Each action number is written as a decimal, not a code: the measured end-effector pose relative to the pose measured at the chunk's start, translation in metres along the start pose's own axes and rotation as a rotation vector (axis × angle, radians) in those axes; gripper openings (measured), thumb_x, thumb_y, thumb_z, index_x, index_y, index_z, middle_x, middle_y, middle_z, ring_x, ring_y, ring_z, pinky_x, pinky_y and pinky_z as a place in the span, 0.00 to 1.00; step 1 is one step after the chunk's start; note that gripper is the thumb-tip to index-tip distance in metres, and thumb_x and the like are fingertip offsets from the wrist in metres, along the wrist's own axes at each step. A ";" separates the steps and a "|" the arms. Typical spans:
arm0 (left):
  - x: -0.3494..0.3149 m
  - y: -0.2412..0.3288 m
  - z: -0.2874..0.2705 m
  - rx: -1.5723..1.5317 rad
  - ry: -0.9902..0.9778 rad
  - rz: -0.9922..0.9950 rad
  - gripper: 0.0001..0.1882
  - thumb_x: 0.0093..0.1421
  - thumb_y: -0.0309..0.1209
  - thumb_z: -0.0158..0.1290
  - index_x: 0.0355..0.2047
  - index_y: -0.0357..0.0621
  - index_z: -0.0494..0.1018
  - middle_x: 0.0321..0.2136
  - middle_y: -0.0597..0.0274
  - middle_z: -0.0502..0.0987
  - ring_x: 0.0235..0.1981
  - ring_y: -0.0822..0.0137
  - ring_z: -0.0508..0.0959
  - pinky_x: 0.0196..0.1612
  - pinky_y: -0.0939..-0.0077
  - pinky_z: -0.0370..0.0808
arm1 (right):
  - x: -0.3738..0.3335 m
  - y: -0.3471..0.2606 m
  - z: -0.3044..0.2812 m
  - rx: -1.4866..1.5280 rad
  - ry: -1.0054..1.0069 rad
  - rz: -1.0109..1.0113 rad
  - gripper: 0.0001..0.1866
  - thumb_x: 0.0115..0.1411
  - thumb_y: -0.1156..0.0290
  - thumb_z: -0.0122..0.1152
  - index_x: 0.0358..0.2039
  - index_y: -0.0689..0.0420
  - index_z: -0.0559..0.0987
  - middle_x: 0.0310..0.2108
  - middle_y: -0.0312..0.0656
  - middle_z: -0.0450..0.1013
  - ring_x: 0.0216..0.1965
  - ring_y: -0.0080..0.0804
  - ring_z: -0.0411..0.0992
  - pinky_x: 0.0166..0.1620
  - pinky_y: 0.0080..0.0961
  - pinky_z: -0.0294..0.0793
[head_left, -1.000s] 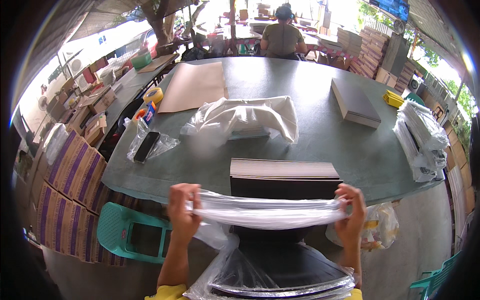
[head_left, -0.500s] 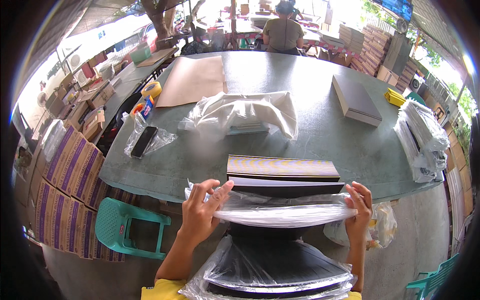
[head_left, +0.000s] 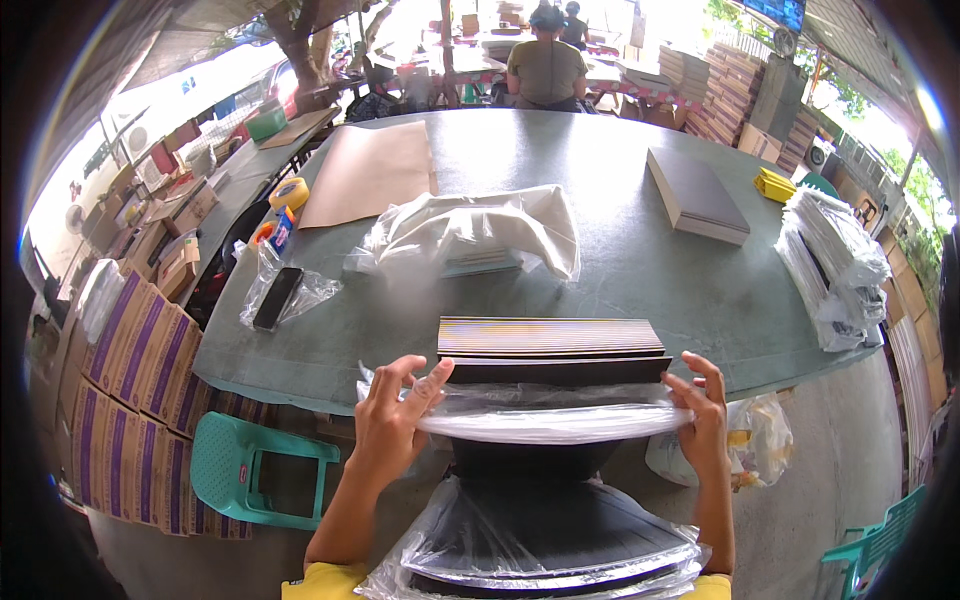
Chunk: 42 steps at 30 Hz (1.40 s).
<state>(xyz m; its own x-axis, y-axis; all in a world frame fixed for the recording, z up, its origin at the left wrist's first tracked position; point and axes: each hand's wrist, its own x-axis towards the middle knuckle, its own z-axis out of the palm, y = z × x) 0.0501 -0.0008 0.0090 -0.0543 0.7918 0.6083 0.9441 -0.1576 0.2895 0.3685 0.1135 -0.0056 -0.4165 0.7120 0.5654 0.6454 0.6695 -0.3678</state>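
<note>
At the table's near edge, a clear plastic bag (head_left: 550, 424) stretches across between my two hands. My left hand (head_left: 392, 415) grips its left end, with the index finger raised toward a black board. My right hand (head_left: 703, 412) pinches the right end, its upper fingers lifted. The black board (head_left: 555, 372) stands just beyond the bag's mouth; whether its lower edge is inside the bag is hidden. Right behind it sits a stack of boards (head_left: 550, 337), showing striped edges. Closest to me lies another clear bag with black boards (head_left: 550, 530) in it.
On the grey-green table (head_left: 620, 270) lie a white plastic sheet (head_left: 500, 220), brown paper (head_left: 370, 170), a phone (head_left: 278, 299), tape rolls (head_left: 289, 194), a dark-topped block (head_left: 697, 190) and bagged bundles (head_left: 830, 260). Green stools (head_left: 225, 465) and cartons (head_left: 135, 410) flank it. A person (head_left: 546, 65) sits beyond.
The black board's pale upper face has nearly gone from sight as the board tilted more upright. My hands have shifted slightly, still on the bag. The whole view has moved a little.
</note>
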 end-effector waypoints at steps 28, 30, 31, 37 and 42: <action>-0.144 -0.056 0.102 -1.133 -0.860 -0.804 0.07 0.49 0.28 0.48 0.28 0.38 0.70 0.22 0.63 0.71 0.23 0.76 0.70 0.27 0.85 0.66 | -0.239 0.136 0.179 0.754 -0.709 0.611 0.13 0.35 0.71 0.52 0.25 0.63 0.72 0.21 0.47 0.69 0.23 0.36 0.68 0.27 0.26 0.66; -0.149 -0.056 0.123 -1.116 -0.949 -1.080 0.08 0.51 0.32 0.49 0.29 0.40 0.69 0.24 0.63 0.71 0.24 0.76 0.70 0.28 0.84 0.67 | -0.269 0.134 0.219 0.288 -0.596 0.667 0.10 0.38 0.70 0.53 0.22 0.63 0.75 0.22 0.49 0.71 0.24 0.40 0.70 0.29 0.31 0.68; -0.147 -0.052 0.130 -1.120 -0.927 -1.116 0.09 0.51 0.31 0.50 0.30 0.39 0.69 0.25 0.63 0.71 0.25 0.75 0.70 0.29 0.82 0.67 | -0.271 0.133 0.235 0.075 -0.527 0.833 0.10 0.40 0.69 0.53 0.20 0.63 0.76 0.22 0.49 0.72 0.24 0.41 0.71 0.31 0.34 0.69; -0.152 -0.052 0.129 -0.790 -0.870 -1.126 0.11 0.47 0.30 0.54 0.29 0.37 0.70 0.23 0.63 0.72 0.25 0.71 0.70 0.30 0.76 0.67 | -0.203 0.067 0.187 0.149 -0.513 1.054 0.10 0.43 0.66 0.51 0.26 0.53 0.77 0.27 0.49 0.72 0.31 0.46 0.71 0.36 0.38 0.68; -0.133 -0.073 0.098 -0.557 -0.836 -0.754 0.09 0.46 0.27 0.54 0.28 0.35 0.71 0.25 0.61 0.73 0.27 0.71 0.72 0.32 0.77 0.69 | -0.141 0.053 0.110 0.333 -0.325 0.747 0.08 0.45 0.74 0.49 0.26 0.59 0.75 0.26 0.48 0.72 0.30 0.38 0.71 0.35 0.29 0.70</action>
<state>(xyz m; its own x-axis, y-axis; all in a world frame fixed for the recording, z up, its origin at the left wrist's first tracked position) 0.0202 -0.0371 -0.1656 -0.1047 0.8924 -0.4390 0.4915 0.4301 0.7572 0.3913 0.0721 -0.1856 -0.1540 0.9797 -0.1284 0.6228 -0.0046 -0.7824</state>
